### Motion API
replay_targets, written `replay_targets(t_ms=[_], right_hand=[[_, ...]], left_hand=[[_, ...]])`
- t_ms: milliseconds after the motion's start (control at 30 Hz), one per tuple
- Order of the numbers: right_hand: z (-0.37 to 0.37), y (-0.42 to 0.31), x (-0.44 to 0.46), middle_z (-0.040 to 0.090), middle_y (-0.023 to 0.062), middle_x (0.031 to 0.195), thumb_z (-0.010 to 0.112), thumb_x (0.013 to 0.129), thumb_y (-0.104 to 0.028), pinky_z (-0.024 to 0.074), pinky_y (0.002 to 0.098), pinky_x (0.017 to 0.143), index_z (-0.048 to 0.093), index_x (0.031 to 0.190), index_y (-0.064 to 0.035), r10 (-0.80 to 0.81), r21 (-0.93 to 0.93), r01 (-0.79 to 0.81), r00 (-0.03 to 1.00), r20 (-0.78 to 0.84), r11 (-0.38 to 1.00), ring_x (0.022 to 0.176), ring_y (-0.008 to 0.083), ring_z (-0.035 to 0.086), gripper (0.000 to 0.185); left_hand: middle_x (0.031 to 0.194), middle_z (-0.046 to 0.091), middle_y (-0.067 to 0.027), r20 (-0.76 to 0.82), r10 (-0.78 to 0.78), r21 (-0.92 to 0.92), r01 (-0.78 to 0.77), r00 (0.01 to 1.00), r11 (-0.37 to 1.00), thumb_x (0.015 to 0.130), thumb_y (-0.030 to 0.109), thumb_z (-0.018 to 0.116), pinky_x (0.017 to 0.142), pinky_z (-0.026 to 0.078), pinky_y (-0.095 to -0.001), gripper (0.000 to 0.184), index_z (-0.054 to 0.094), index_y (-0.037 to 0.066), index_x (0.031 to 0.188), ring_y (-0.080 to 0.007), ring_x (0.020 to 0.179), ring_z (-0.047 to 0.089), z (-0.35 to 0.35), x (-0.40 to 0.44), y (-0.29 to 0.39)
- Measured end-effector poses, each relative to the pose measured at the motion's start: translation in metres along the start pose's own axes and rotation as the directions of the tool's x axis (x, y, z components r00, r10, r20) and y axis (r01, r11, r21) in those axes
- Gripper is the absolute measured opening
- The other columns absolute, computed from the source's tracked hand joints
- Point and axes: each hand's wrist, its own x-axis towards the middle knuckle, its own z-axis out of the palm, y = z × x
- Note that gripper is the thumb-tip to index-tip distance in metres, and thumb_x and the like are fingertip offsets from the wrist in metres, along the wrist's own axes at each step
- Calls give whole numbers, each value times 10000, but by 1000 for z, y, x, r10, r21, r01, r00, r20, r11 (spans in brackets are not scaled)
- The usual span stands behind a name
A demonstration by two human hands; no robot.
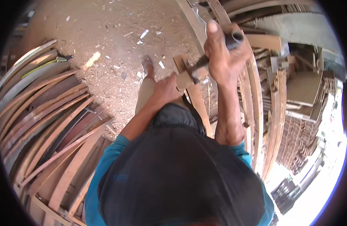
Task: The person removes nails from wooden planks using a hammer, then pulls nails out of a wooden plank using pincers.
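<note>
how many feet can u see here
1: a sandalled foot on the chip-strewn ground, at the end of the beige-clothed leg. Another foot may be hidden by the person's body, arms or the wood.

The brown floor (75, 22) is carrying wood chips (115, 88), lying thickest in the middle, while pale scraps (144, 34) are scattering toward the far side. A sandalled foot (147, 64) is resting among them.
</note>
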Motion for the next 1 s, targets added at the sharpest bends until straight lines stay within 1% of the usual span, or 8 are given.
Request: replay_targets(t_ms=[133, 200, 333, 500, 600, 767, 833, 1000], right_hand=[[0, 8, 2, 519, -41, 615, 720, 983, -274, 390, 248, 554, 585, 716, -58, -56, -21, 57, 997, 57, 998, 617, 36, 447, 370], [7, 7, 14, 522, -35, 609, 702, 993, -287, 400, 254, 548, 589, 720, -61, 100, 16, -102, 991, 90, 995, 605, 46, 459, 372], [-42, -1, -43, 547, -23, 601, 705, 988, -256, 399, 270, 506, 580, 709, -74, 110, 70, -101, 984, -143, 992, 543, 64, 472, 356], [-23, 6, -30, 572, -5, 588, 704, 989, -222, 389, 282, 460, 557, 696, -95, -31, 110, 49, 987, -160, 993, 478, 73, 475, 351], [-16, -20, -1, 550, -8, 591, 709, 983, -212, 366, 271, 482, 548, 692, -93, 288, 131, -290, 957, 33, 948, 507, 64, 446, 353], [-50, -24, -47, 562, 43, 582, 673, 978, -228, 427, 289, 469, 558, 739, -40, 193, 114, -197, 980, 50, 974, 512, 109, 543, 325], [-92, 0, -76, 432, 28, 547, 538, 1008, -165, 343, 324, 435, 499, 740, -45, -43, 416, 37, 999, 4, 909, 447, 122, 387, 296], [-79, -5, -73, 524, 38, 574, 656, 974, -138, 361, 284, 454, 527, 739, -37, -6, 439, 12, 1000, -14, 898, 488, 97, 452, 286]], left_hand=[[894, 705, -278, 97, 1, -6, 0, 995, 1000, 756, 371, 780, 742, 570, -532, 566, 538, 15, 1123, -449, 858, 711, -2, 4, -1], [904, 707, -282, 128, -31, 39, 26, 991, 999, 752, 369, 784, 748, 573, -533, 571, 538, 15, 1126, -447, 867, 714, 1, -18, -3], [921, 710, -280, 164, 10, 20, -13, 986, 1000, 743, 385, 802, 745, 576, -541, 591, 541, 18, 1126, -453, 872, 715, -6, -31, 7], [896, 704, -278, 110, 44, 20, -47, 993, 999, 749, 410, 815, 759, 578, -544, 612, 541, 9, 1121, -450, 859, 718, 5, -20, 2], [877, 701, -279, 104, 58, 69, -66, 993, 995, 769, 395, 801, 757, 579, -541, 569, 537, 5, 1089, -444, 853, 720, 7, -20, 1], [886, 707, -276, 52, 37, 108, -42, 998, 993, 780, 387, 792, 754, 581, -535, 544, 537, 6, 1075, -443, 852, 720, -4, -18, 17], [898, 713, -274, 124, -6, 125, -10, 992, 992, 776, 390, 800, 760, 580, -537, 572, 526, 11, 1105, -440, 858, 722, 6, -23, 10], [910, 715, -275, 99, 43, 152, -58, 994, 987, 782, 402, 800, 784, 575, -532, 608, 521, 7, 1150, -441, 894, 721, -1, -22, 16]])
